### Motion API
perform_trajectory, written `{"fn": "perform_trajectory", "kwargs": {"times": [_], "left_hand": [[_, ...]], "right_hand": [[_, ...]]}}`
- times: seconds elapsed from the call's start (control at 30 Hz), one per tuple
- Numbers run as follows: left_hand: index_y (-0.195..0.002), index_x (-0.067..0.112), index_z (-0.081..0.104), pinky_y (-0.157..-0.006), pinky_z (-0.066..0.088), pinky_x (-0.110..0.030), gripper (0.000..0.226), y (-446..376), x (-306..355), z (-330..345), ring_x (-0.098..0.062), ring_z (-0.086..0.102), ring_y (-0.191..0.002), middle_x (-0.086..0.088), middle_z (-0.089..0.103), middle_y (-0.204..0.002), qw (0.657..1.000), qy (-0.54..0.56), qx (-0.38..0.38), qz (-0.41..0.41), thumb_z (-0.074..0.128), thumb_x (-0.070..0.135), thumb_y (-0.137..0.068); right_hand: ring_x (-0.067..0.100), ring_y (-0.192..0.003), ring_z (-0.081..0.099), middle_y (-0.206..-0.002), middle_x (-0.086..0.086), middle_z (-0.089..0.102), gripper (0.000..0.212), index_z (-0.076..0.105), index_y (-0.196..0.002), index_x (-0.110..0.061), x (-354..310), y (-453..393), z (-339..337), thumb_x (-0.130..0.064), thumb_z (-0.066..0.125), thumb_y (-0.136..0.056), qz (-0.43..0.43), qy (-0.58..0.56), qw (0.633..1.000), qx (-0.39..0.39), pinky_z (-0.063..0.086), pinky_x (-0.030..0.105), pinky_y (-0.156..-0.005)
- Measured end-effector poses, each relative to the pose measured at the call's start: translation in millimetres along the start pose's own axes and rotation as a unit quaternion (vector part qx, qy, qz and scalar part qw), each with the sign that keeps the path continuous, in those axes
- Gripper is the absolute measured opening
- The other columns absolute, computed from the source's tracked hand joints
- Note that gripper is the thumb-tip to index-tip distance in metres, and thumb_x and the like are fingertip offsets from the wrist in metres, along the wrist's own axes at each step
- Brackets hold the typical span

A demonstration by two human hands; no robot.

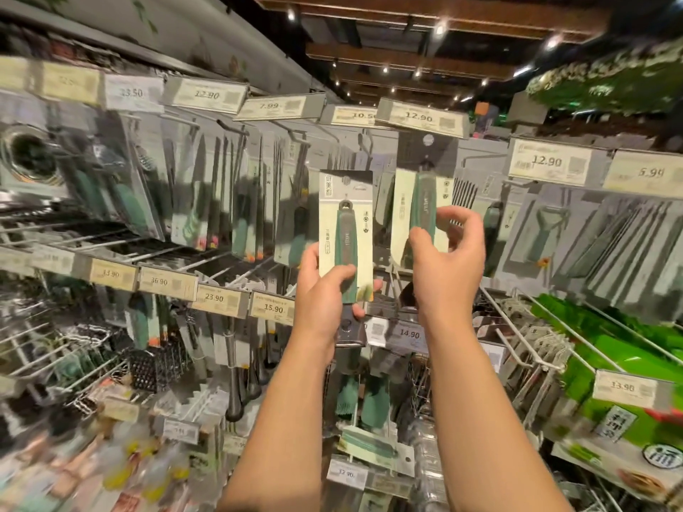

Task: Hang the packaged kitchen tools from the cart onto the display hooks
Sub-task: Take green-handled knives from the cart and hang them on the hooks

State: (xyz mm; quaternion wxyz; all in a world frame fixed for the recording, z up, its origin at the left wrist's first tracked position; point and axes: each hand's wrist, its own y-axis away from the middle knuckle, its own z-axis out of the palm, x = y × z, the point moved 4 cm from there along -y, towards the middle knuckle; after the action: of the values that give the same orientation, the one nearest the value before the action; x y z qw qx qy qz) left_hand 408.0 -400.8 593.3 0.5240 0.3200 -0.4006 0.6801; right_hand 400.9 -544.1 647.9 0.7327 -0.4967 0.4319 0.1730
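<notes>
My left hand [323, 290] grips a packaged kitchen tool [345, 223] by its lower end; it is a green and grey handle on a pale card, held upright in front of the display. A dark piece [349, 328] shows just below that hand. To its right, a matching package [419, 194] hangs from a display hook [428, 142] under a 12.90 price tag [419, 116]. My right hand [449, 260] is raised at that package's lower right, thumb and loosely curved fingers in front of the card, with card showing between them. The cart is out of view.
Rows of hooks carry packaged knives, peelers and scissors on both sides, each with a price tag. Bare wire hooks [517, 327] jut out at the lower right beside green packages [610, 349]. More tools [236, 364] hang below my arms.
</notes>
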Motion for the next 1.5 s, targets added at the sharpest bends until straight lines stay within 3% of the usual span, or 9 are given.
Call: {"fn": "perform_trajectory", "kwargs": {"times": [0.13,0.37,0.67,0.8,1.0,1.1,1.27,1.37,1.5], "left_hand": [[-0.136,0.021,0.051,-0.042,0.044,-0.026,0.037,-3,-2,-2,-0.034,0.08,-0.09,-0.009,0.072,-0.123,1.0,0.017,0.003,-0.006,0.048,0.001,-0.105],[-0.136,0.024,0.053,-0.042,0.044,-0.025,0.038,-11,-9,-3,-0.034,0.08,-0.09,-0.009,0.073,-0.125,0.999,0.037,0.004,-0.013,0.049,0.002,-0.105],[-0.132,0.028,0.055,-0.044,0.045,-0.026,0.037,-23,-10,-2,-0.033,0.08,-0.092,-0.005,0.073,-0.122,1.0,0.028,-0.011,-0.01,0.051,0.003,-0.104],[-0.123,0.032,0.057,-0.043,0.045,-0.026,0.04,-30,-11,-1,-0.035,0.079,-0.089,-0.01,0.072,-0.124,1.0,0.022,-0.019,-0.004,0.044,-0.001,-0.104],[-0.145,0.025,0.049,-0.045,0.05,-0.027,0.047,-42,-19,1,-0.038,0.074,-0.103,-0.015,0.067,-0.132,0.999,0.011,-0.042,-0.015,0.047,0.005,-0.102],[-0.125,0.032,0.056,-0.046,0.051,-0.026,0.038,-49,-18,1,-0.031,0.067,-0.084,-0.014,0.069,-0.125,0.999,0.02,-0.042,-0.014,0.047,0.001,-0.105],[-0.145,0.021,0.05,-0.071,0.064,-0.035,0.044,-63,-20,1,-0.025,0.075,-0.098,-0.008,0.073,-0.127,0.999,0.007,-0.046,-0.025,0.053,0.004,-0.105],[-0.149,0.022,0.048,-0.096,0.061,-0.043,0.049,-67,-22,2,-0.018,0.074,-0.111,-0.003,0.074,-0.127,0.998,-0.04,-0.042,-0.011,0.058,0.008,-0.103],[-0.145,0.019,0.053,-0.071,0.061,-0.028,0.045,-65,-25,7,-0.01,0.077,-0.093,-0.003,0.076,-0.12,0.998,-0.047,-0.048,-0.016,0.058,0.005,-0.103]], "right_hand": [[0.014,-0.106,0.069,-0.108,-0.012,0.071,0.035,0.061,-0.095,-0.049,3,-12,5,-0.018,0.073,-0.083,-0.008,0.025,1.0,0.012,0.058,0.05,-0.09],[-0.018,-0.106,0.059,-0.112,-0.022,0.068,0.032,0.07,-0.119,-0.026,13,-11,3,-0.015,0.073,-0.089,-0.03,0.032,0.999,0.008,0.05,0.009,-0.089],[0.0,-0.11,0.061,-0.122,-0.017,0.065,0.035,0.07,-0.127,-0.029,33,-17,10,-0.026,0.073,-0.092,0.003,0.086,0.995,0.043,0.046,0.021,-0.099],[0.014,-0.092,0.07,-0.105,-0.006,0.073,0.02,0.074,-0.114,-0.018,56,-46,33,-0.018,0.071,-0.093,0.071,0.114,0.991,0.029,0.054,0.023,-0.074],[0.006,-0.085,0.067,-0.107,-0.005,0.071,0.03,0.073,-0.116,-0.01,110,-104,62,0.005,0.054,-0.099,0.235,-0.075,0.967,0.062,0.057,0.017,-0.075],[0.013,-0.087,0.072,-0.111,0.001,0.075,0.029,0.076,-0.121,-0.011,128,-122,66,-0.003,0.065,-0.095,0.278,-0.11,0.952,0.059,0.061,0.022,-0.08],[0.014,-0.093,0.065,-0.11,-0.009,0.067,0.032,0.071,-0.124,-0.017,108,-108,56,-0.005,0.065,-0.095,0.201,-0.016,0.979,0.031,0.053,0.013,-0.07],[0.013,-0.091,0.066,-0.11,0.0,0.072,0.019,0.07,-0.11,-0.022,84,-64,39,-0.01,0.06,-0.099,0.193,-0.058,0.979,-0.011,0.056,0.025,-0.074],[0.007,-0.083,0.073,-0.102,-0.007,0.077,0.015,0.071,-0.109,-0.023,67,-9,28,-0.015,0.063,-0.099,0.177,-0.058,0.973,-0.136,0.055,0.021,-0.063]]}}
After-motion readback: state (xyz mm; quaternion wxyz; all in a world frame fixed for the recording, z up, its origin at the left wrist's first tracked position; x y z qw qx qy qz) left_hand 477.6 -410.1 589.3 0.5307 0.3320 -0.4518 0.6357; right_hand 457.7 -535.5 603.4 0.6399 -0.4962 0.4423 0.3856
